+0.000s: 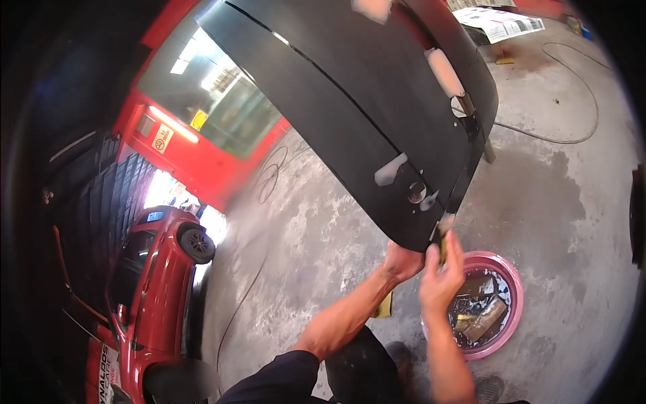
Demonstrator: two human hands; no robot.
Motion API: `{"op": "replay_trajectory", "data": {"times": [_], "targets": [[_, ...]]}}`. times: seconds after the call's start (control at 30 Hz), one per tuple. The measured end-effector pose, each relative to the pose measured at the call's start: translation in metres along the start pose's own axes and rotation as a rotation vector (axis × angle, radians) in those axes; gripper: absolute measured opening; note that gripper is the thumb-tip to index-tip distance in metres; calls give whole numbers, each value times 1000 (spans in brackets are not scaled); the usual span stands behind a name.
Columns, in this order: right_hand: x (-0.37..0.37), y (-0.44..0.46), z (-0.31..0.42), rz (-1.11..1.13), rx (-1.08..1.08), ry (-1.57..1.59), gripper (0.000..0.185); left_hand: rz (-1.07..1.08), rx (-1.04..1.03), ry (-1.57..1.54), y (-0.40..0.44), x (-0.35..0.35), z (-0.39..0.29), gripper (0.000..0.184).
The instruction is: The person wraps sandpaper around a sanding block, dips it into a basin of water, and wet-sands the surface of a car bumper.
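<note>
Clearly, dark panel, corner at left hand, right hand.

Right hand at dark panel

A large, matt dark-grey vehicle body panel slants across the view above the floor, its narrow end nearest the person. A long black groove runs down it; pale filler-like patches and a round hole mark its surface. A small, thin, dark-and-yellow piece, held in the right hand, is at the panel's near corner, the left hand just beside it.
</note>
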State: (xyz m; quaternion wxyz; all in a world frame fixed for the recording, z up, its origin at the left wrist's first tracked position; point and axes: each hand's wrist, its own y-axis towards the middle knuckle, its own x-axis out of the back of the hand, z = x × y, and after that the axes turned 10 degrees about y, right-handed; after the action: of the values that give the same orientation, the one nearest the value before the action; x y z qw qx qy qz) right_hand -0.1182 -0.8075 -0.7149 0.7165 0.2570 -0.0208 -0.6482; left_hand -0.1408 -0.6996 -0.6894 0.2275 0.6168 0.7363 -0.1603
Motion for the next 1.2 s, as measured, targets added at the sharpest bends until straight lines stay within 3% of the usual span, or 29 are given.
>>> {"op": "replay_trajectory", "data": {"times": [0.07, 0.13, 0.27, 0.33, 0.4, 0.53, 0.6, 0.63, 0.67, 0.73, 0.8, 0.87, 0.9, 0.93, 1.0, 1.03, 1.07, 1.13, 1.2], "targets": [[0, 8, -5, 32, 5, -60, 39, -8, 0, -11, -1, 0, 2, 55], [3, 55, -11, -54, -366, 335, 41, -18, -11, -5, 0, 3, 6, 55], [-7, -2, -1, -42, -89, 49, 41, 23, -7, -28, 0, 1, 1, 55], [-5, 27, -9, -82, -162, 152, 41, 22, -14, -27, -1, 2, 3, 56], [0, 61, -8, -88, -432, 391, 41, 37, -19, -38, 1, 4, 4, 56], [-8, 7, 9, -25, -77, 39, 40, 252, 4, -177, 0, 2, -5, 56], [-4, 29, -4, -41, -133, 115, 40, 190, 17, -134, -1, 1, -2, 57], [-3, 50, -10, -70, -245, 209, 40, 32, -73, 532, 1, 1, -1, 58], [0, 63, -7, -91, -362, 296, 40, 5, -127, 602, 2, 6, 4, 58], [-1, 37, -7, -46, -182, 89, 39, -62, -231, 745, 4, 15, 13, 60], [-8, -5, -1, 5, 5, -26, 38, 141, 10, -136, 2, 8, -2, 59], [-5, 20, -14, -12, -96, 61, 38, 83, 52, -109, -2, 5, -1, 60], [-4, 42, -17, -37, -192, 151, 38, -26, -50, 547, 1, -4, -1, 60], [2, 73, -5, -37, -376, 296, 39, -59, -71, 724, 1, -1, 0, 59], [-1, 60, -10, -35, -241, 149, 40, -138, -97, 1083, 2, 3, 4, 58], [-6, 33, -14, -11, -94, 94, 41, 142, -116, 462, 7, 12, 3, 58], [-10, -1, -15, 4, 41, 34, 41, 75, -95, 564, 3, 15, 4, 57], [-9, 3, -15, 16, 48, 43, 41, -54, -32, 762, -4, 22, 7, 56], [-2, 60, -10, -93, -346, 207, 41, -79, -220, 941, 3, 22, 17, 55]]}}
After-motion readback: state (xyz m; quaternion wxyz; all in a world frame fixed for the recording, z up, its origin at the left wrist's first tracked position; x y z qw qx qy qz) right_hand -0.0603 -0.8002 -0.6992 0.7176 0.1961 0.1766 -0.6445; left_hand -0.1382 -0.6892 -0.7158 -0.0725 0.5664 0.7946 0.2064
